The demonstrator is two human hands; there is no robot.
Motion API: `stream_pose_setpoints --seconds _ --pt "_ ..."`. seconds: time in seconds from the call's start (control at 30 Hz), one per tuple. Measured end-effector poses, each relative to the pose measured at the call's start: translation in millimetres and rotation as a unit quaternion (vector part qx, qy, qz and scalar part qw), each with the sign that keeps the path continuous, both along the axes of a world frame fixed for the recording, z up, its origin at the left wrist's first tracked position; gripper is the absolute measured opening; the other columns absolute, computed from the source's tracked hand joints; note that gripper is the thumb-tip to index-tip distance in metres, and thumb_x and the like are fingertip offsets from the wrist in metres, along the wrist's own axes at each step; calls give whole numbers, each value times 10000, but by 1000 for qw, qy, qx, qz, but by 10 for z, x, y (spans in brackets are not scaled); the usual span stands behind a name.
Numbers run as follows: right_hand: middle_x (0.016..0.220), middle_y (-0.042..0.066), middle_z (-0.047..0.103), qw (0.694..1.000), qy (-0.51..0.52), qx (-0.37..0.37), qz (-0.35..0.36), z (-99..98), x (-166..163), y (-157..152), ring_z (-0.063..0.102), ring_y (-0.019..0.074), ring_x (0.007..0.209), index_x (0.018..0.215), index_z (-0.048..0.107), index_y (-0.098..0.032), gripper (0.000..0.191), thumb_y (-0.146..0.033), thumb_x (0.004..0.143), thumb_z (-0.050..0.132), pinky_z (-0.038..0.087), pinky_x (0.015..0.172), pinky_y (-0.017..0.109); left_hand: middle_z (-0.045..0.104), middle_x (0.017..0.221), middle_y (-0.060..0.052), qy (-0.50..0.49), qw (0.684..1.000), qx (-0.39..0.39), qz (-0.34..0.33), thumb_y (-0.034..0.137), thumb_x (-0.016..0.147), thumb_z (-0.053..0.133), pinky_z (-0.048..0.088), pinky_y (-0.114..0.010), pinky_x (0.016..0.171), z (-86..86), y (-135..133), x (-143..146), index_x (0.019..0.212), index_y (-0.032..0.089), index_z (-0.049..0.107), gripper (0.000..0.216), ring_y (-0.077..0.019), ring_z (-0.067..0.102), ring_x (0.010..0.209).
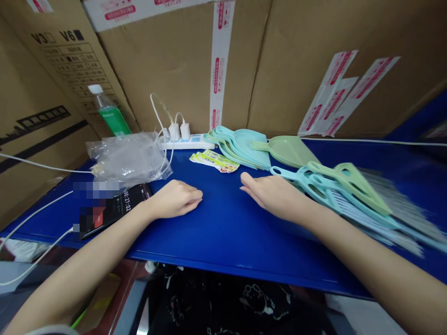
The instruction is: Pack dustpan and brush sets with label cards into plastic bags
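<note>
My left hand [177,199] rests on the blue table [216,232] in a loose fist, with nothing showing in it. Across from it, my right hand [267,190] is also closed, its fingers curled inward and no object visible in them. Just right of that hand lie several hand brushes [324,184] in light blue and green, bristles pointing right. Behind them is a stack of light blue dustpans [249,142] with a green dustpan [293,150] beside it. A few printed cards or labels [214,161] lie flat between the hands and the dustpans.
Left of my left hand are a phone [118,207] showing a timer and a pile of clear plastic bags [131,156]. A power strip [195,141] with chargers and white cables runs along the back. A green-labelled bottle [110,114] stands before large cardboard boxes [174,65].
</note>
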State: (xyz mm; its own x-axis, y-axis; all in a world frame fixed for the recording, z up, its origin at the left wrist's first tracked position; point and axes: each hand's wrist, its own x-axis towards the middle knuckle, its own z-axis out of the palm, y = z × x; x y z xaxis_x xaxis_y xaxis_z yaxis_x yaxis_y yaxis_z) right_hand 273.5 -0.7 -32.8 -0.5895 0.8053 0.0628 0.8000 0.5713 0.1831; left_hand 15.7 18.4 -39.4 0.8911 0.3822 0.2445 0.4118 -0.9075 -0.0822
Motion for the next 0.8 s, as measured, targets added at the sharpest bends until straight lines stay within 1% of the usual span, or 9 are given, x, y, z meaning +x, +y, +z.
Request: stream_pose_setpoints --seconds 0.03,0.1,0.2,0.37,0.53,0.8 --pt "581 45 627 1000 -2 -18 -4 2 -5 -16 551 194 487 917 511 -171 182 -205 968 340 198 464 287 489 540 39 1 1000 5 2 196 970 345 331 -254 524 3 2 -3 615 203 413 361 -115 450 481" --pt "613 44 647 999 1 -51 10 -8 -24 -38 573 192 508 916 483 -184 138 -197 969 357 196 466 279 500 552 37 2 1000 13 5 214 987 331 339 -248 527 6 1 -4 632 201 429 369 -115 459 490" --pt "654 39 664 996 15 -74 40 -55 -38 -48 590 189 531 881 439 -210 119 -186 968 361 199 472 272 503 555 36 5 1000 17 2 227 1000 312 347 -246 527 6 -4 -2 639 199 440 384 -115 464 494" --pt "658 36 656 996 29 -54 62 -100 0 -35 593 194 545 829 399 -230 150 -197 962 339 192 480 274 503 554 35 8 1000 21 3 234 1002 319 348 -256 521 -3 1 -2 637 199 446 389 -114 460 487" --pt "663 35 652 995 28 -76 50 -82 10 -46 583 189 535 838 412 -224 146 -173 952 338 210 485 276 511 557 34 12 1000 29 -3 218 1000 311 357 -258 528 -5 -7 4 645 196 464 387 -113 468 493" --pt "682 43 655 995 23 -82 49 -70 2 -64 586 192 547 831 422 -221 152 -173 952 344 223 495 283 515 556 31 16 1000 24 2 195 987 327 354 -257 530 4 -22 7 640 194 478 378 -110 466 496"
